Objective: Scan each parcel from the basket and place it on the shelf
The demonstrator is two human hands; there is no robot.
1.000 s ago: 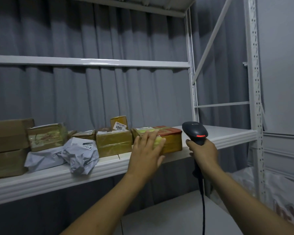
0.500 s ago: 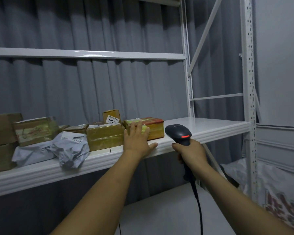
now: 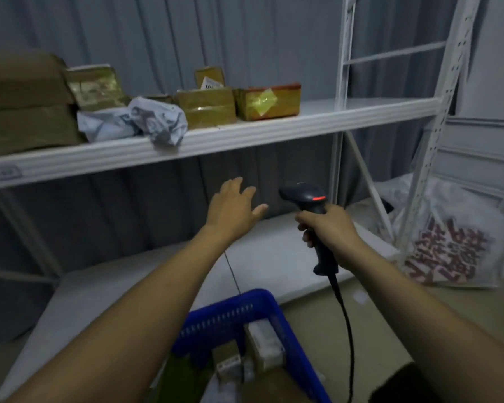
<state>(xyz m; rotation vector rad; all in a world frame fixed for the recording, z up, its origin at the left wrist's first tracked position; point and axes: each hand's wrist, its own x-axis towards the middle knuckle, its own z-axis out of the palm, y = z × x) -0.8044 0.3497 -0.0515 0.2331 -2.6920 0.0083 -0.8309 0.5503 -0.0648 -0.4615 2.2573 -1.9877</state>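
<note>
Head view: left hand [image 3: 233, 209] spread empty, right hand [image 3: 329, 228] gripping the scanner [image 3: 306, 196], whose cable [image 3: 346, 324] could snag what seem parcels [image 3: 264, 341] in the basket [image 3: 224, 315].

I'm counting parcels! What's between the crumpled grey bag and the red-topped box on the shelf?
In the head view, one brown taped box sits between the crumpled grey bag and the red-topped box, a smaller box behind it.

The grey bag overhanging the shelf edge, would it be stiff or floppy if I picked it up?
The grey bag is deeply wrinkled, so it will probably flop and sag. Its film looks smooth, so it may slip in a loose grip. One corner overhangs the shelf edge; a nudge might tip it off.
</note>
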